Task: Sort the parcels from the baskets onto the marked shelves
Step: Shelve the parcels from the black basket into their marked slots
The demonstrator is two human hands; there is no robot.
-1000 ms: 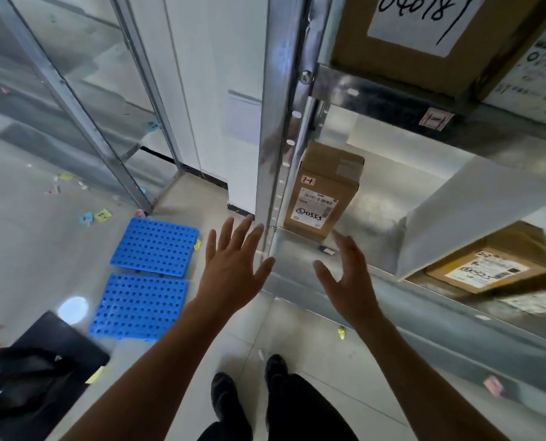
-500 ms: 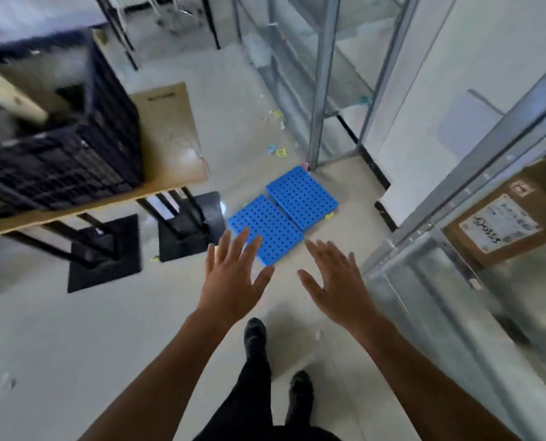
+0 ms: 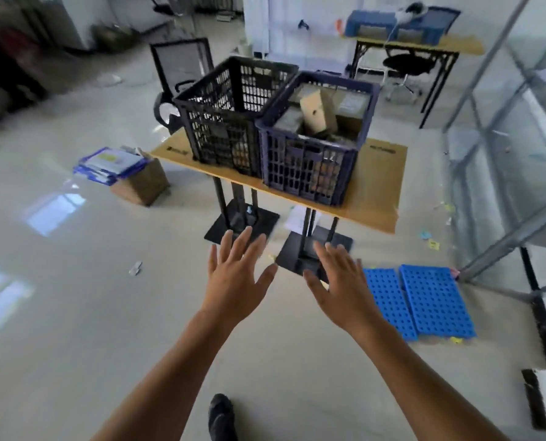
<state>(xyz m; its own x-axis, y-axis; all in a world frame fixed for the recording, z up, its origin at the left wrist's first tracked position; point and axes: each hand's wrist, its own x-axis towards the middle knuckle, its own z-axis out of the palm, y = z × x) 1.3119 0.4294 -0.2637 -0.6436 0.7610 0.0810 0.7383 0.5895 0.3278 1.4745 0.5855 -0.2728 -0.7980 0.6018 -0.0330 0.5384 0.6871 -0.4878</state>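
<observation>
reaching out — left hand (image 3: 236,281) and right hand (image 3: 345,288), fingers spread, holding nothing.

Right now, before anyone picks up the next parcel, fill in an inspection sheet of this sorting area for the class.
Surface: wooden table on black legs.
Job's things: black basket and blue basket side by side on the table; brown parcels show in the blue one; metal shelf frame at right.
Clutter: blue mats, box topped with folders, paper scraps on the floor.
Grippers: left hand and right hand open, fingers spread, holding nothing.
Cables: nothing seen.
Surroundings: mesh chair behind the table; far desk with a stool.
</observation>
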